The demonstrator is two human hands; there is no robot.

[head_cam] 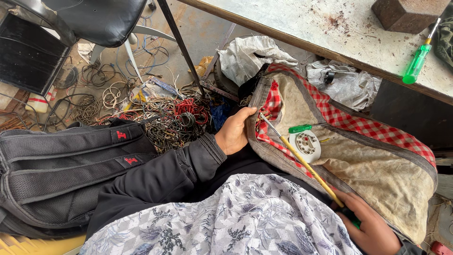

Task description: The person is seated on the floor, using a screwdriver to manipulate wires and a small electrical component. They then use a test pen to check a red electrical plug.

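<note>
Nearest me, below the cloth bag [373, 174], my right hand [370, 226] is clenched around the handle end of a long screwdriver [302, 158] with a yellow shaft; the handle itself is mostly hidden in the grip, only a bit of green showing. Shaft runs up-left from that hand across the bag's opening, metal tip ending near the bag's upper-left rim. Patterned grey-white fabric [236, 217] covers my lap just left of the bag's near edge.

Left of the bag, my left hand [234, 132], black sleeve, grips the bag's left rim, thumb hooked over the edge, holding it open. Bag is dirty beige outside with red-white check lining showing along the rim. Inside the bag, just right of the screwdriver shaft, lies a round white part [306, 144] with small holes or contacts; a green piece [300, 128] sits at its top edge, touching or overlapping, can't tell which.

Further left of the bag, a black backpack [66, 174] lies on the floor. Beyond it and left of the bag, a tangle of wires [170, 118], red and dark, spreads over the floor, with a black chair [101, 21] above that.

Beyond the bag, crumpled white cloth [252, 54] and a plastic wrap [344, 82]. Farthest, above the bag, the tabletop [302, 23] carries a green-handled screwdriver [417, 59] near its edge and a brown block [406, 14].
</note>
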